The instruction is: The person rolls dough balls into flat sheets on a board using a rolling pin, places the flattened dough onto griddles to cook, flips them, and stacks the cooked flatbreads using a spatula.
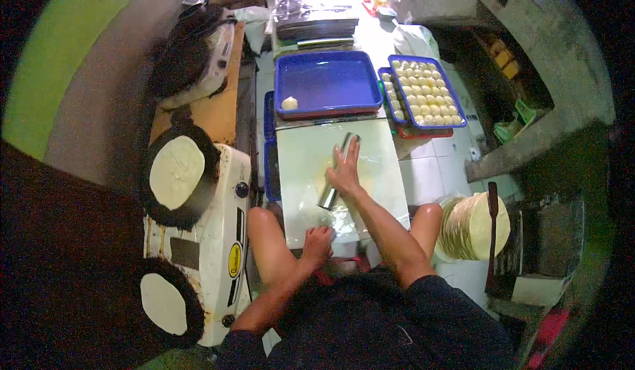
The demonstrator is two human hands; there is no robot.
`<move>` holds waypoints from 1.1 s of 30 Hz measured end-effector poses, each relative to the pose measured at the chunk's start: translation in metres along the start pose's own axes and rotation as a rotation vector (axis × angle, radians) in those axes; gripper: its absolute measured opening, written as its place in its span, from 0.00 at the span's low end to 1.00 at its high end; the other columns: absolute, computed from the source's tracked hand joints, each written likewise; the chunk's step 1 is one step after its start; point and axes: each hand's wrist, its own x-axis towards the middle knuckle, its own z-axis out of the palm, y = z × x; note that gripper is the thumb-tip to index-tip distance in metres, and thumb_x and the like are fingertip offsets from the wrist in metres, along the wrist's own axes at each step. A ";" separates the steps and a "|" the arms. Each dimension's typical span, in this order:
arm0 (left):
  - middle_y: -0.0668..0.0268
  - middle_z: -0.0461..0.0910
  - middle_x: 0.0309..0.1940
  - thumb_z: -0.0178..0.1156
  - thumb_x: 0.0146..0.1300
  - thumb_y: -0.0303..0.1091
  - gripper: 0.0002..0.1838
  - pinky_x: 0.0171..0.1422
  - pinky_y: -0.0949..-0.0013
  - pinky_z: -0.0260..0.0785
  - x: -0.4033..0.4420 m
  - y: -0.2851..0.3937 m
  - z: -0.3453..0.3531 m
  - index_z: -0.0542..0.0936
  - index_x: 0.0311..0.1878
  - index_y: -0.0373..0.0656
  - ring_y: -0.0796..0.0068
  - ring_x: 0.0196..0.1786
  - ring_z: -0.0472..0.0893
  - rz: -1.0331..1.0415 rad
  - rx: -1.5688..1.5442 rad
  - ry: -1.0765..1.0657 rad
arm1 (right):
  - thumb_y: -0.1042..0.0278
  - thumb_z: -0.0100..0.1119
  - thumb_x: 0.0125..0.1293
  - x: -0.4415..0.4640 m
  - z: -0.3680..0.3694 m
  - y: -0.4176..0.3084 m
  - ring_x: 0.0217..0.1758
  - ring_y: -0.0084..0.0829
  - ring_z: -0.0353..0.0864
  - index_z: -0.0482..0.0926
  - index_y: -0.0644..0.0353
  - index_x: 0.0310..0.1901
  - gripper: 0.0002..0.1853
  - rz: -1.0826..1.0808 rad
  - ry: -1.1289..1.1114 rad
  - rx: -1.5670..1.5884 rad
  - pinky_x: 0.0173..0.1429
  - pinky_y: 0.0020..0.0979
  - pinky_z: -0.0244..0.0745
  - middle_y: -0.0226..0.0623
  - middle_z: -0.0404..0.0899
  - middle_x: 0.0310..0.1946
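A shiny metal rolling cylinder [329, 197] lies slantwise on the pale work board [301, 165]. My right hand [345, 171] rests on the middle of the cylinder, fingers apart and pointing away from me. Near the board's front edge is my left hand [319, 243], its fingers curled in; whether anything is inside them cannot be seen. The board around the cylinder looks glossy and wet. Beyond it, a blue tray [331, 79] holds one dough ball [290, 103] at its near left corner.
At left, a stove [228, 238] carries two dark pans with flat dough rounds [177, 171]. A second blue tray [457, 102] at the right holds several dough balls. A stack of flat rounds [473, 228] stands at lower right, with a dark stick [492, 221] against it.
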 end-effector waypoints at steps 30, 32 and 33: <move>0.66 0.79 0.36 0.64 0.49 0.26 0.11 0.51 0.52 0.65 -0.005 0.013 -0.007 0.80 0.37 0.51 0.60 0.47 0.79 -0.086 0.113 0.103 | 0.72 0.61 0.58 -0.062 -0.055 0.012 0.70 0.53 0.69 0.66 0.35 0.74 0.40 -0.166 -0.348 -0.172 0.63 0.52 0.73 0.56 0.51 0.78; 0.66 0.79 0.36 0.63 0.50 0.27 0.11 0.50 0.51 0.65 -0.006 0.014 -0.007 0.80 0.37 0.52 0.59 0.47 0.79 -0.104 0.113 0.081 | 0.69 0.63 0.59 -0.060 -0.071 -0.004 0.62 0.44 0.75 0.67 0.35 0.73 0.38 -0.170 -0.301 -0.265 0.61 0.49 0.70 0.45 0.66 0.71; 0.66 0.79 0.36 0.63 0.50 0.27 0.10 0.50 0.51 0.64 -0.007 0.014 -0.006 0.80 0.37 0.53 0.59 0.47 0.79 -0.112 0.118 0.073 | 0.68 0.64 0.60 -0.057 -0.067 0.000 0.62 0.44 0.75 0.68 0.35 0.73 0.37 -0.202 -0.286 -0.276 0.63 0.49 0.69 0.42 0.68 0.70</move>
